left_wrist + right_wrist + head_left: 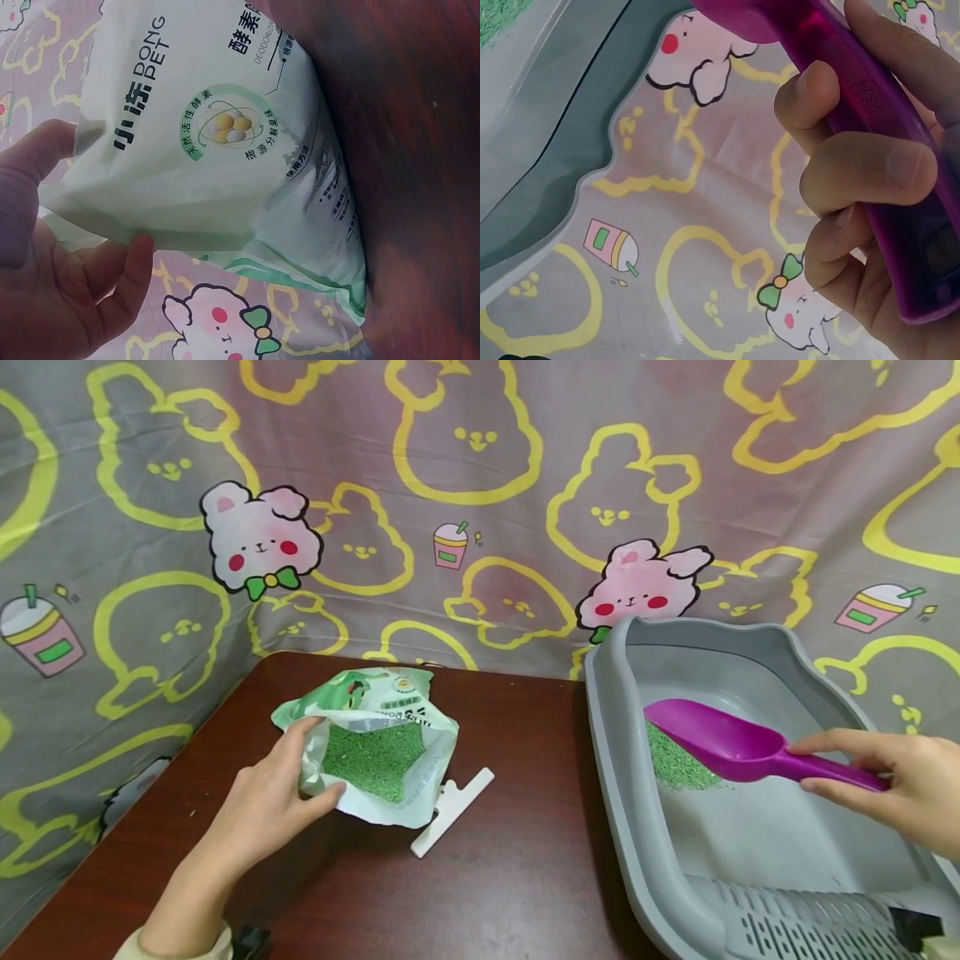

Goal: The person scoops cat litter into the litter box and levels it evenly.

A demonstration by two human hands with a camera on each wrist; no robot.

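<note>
A green-and-white bag of cat litter (360,693) lies on the table with its mouth spread wide, showing green pellets (375,760) inside. My left hand (266,806) grips the near left rim of that mouth, thumb below and fingers above; the left wrist view shows the fingers at the bag's edge (187,232). My right hand (903,777) holds a purple scoop (735,743) by its handle, fingers wrapped round it in the right wrist view. The scoop's visible bowl is bare purple and overlaps the grey litter box (611,760), where a patch of green litter (678,764) lies at the left.
A white bag clip (453,814) rests on the brown table (510,893) just right of the bag. The litter box has high walls and a slotted ledge (817,931) at its near end. A patterned cloth (480,468) hangs behind the table.
</note>
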